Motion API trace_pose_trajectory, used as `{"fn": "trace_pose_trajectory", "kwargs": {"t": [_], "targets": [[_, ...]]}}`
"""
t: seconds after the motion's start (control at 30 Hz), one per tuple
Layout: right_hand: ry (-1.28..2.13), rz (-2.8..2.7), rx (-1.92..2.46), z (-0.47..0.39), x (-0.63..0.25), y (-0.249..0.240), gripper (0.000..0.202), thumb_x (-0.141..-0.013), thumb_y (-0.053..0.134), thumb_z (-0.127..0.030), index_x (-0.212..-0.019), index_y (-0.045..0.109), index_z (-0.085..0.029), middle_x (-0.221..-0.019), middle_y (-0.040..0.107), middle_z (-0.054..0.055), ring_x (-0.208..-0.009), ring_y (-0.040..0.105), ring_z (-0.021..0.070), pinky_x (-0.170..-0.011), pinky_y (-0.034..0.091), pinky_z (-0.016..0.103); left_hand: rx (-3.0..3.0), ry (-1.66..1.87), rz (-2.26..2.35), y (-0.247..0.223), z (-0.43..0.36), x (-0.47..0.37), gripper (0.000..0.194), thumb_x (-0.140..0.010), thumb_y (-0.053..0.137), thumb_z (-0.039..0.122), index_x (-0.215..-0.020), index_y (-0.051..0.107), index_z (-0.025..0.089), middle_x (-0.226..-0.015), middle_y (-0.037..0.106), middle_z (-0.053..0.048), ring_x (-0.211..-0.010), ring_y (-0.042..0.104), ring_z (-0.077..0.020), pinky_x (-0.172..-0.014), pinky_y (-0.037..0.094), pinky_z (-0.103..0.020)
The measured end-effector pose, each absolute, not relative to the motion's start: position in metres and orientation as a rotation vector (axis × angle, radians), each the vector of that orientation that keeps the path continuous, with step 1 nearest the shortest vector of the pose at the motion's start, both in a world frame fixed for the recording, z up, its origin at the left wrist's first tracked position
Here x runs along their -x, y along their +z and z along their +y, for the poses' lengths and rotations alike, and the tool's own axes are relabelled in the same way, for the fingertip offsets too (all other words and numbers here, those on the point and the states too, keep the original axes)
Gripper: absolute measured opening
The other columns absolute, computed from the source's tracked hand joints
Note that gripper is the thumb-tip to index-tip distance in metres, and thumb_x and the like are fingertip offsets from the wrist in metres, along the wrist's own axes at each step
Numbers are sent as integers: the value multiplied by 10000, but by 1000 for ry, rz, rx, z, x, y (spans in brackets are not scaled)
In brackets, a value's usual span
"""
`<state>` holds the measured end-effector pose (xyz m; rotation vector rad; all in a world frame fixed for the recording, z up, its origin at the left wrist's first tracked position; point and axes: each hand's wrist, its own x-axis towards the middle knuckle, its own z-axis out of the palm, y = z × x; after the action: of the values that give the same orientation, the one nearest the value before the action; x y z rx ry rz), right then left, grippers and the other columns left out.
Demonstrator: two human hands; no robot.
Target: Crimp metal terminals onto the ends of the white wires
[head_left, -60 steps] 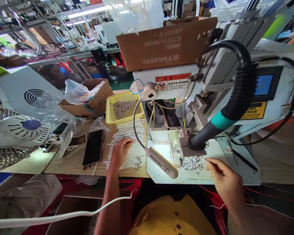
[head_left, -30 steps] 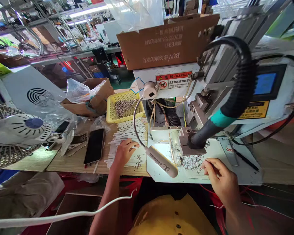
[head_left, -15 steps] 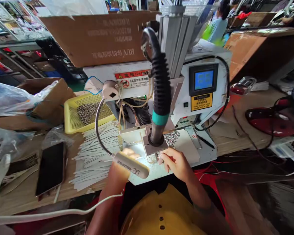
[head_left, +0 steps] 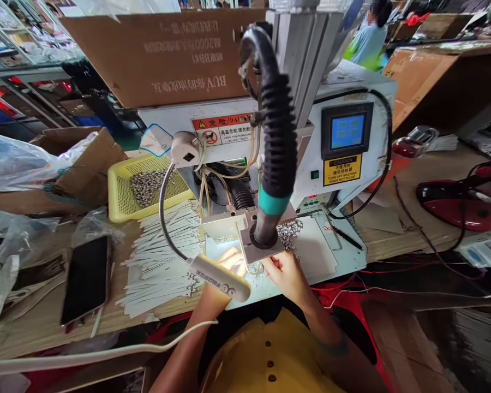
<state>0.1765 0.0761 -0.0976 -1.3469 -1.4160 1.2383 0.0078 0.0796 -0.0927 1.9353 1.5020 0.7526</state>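
My left hand [head_left: 231, 261] is under the bright lamp head [head_left: 219, 277], which hides part of it. Its fingers are drawn together at the left of the machine's dark press head [head_left: 262, 248]. On the other side, my right hand [head_left: 287, 277] has thumb and forefinger pinched close below the same head. Whatever either hand holds is too small or too hidden to name. A heap of small shiny metal pieces [head_left: 288, 234] lies on the machine's bed behind my right hand. Thin white strips [head_left: 159, 256] are piled to the left of my left hand.
A yellow basket [head_left: 117, 202] of small metal pieces stands behind the strips. Left of them lies a black phone [head_left: 85, 281]. A ribbed black hose [head_left: 276, 136] rises above the press head. The machine's blue screen [head_left: 347, 132] faces me. A white cable [head_left: 106, 355] crosses the front left.
My left hand has moved right and closer to the press head. My right hand has shifted slightly, its fingers more tucked in beneath the head. The view has shifted slightly.
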Motion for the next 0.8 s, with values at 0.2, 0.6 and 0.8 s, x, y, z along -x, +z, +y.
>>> {"fn": "trace_pose_trajectory", "kwargs": {"t": [0.2,0.6,0.8], "targets": [[1261,-1414,1312,77,-176,-98,278,-853,491,-253,-592,409,-201,-463,398,-58,-423,384,74,-414,294,212,-1883,873,1441,-100,81,-8,379,-786,509,214,-475,293,238,-467,271,46,-505,386,-139,-513,397,-255],[1232,-1437,1322,75,-175,-90,201,-846,471,-275,-663,432,-201,-497,433,-49,-433,405,84,-410,307,208,-1869,905,1409,-87,81,-12,406,-814,454,327,-480,241,241,-525,284,26,-496,290,-129,-521,440,-270],[1225,-1424,1340,75,-175,-92,241,-842,486,-322,-641,429,-202,-496,444,-45,-435,413,89,-419,318,211,-1839,851,1457,-85,80,-13,350,-815,441,354,-483,428,243,-525,432,-9,-552,440,-163,-560,485,-294]]}}
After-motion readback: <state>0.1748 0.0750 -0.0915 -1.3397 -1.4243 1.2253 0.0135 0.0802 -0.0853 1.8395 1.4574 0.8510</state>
